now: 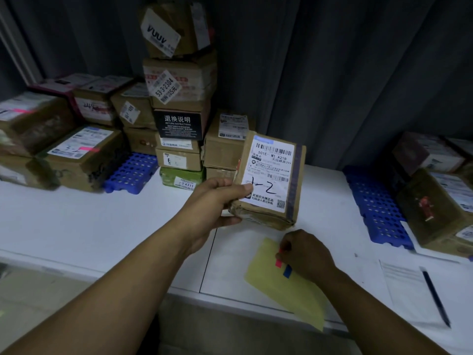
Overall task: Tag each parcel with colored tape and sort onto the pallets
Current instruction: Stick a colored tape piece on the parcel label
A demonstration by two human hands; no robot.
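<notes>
One cardboard parcel [271, 175] is held just above the white table [102, 226], a little right of the view's centre. It is tilted so that its white shipping label, handwritten "1-2", is turned toward the camera. It is gripped at its nine o'clock edge by the left hand [217, 201], whose digits are closed on it from above and below, one of them pressed on the label's lower corner.

At six o'clock from the parcel, the right hand [304, 254] is lowered onto a yellow sheet [289, 295] that lies at the table's near edge. Its fingers are curled, and the upper end of a red tape strip [279, 261] is pinched between them. A blue tape strip [287, 272] is seen on the sheet just beside the red one, at its five o'clock, partly hidden by the hand.

At ten o'clock from the parcel, a tall stack of boxes [179, 98] is piled against a grey curtain [332, 73], with a green box [179, 176] at its foot. Toward nine o'clock, a blue perforated pallet [133, 172] is loaded with more boxes, two of them marked with pink tape. At three o'clock, a second blue pallet [376, 206] is set on the table, with boxes stacked on its far side. At four o'clock, a dark pen [435, 295] is laid on a white printed paper [407, 290].
</notes>
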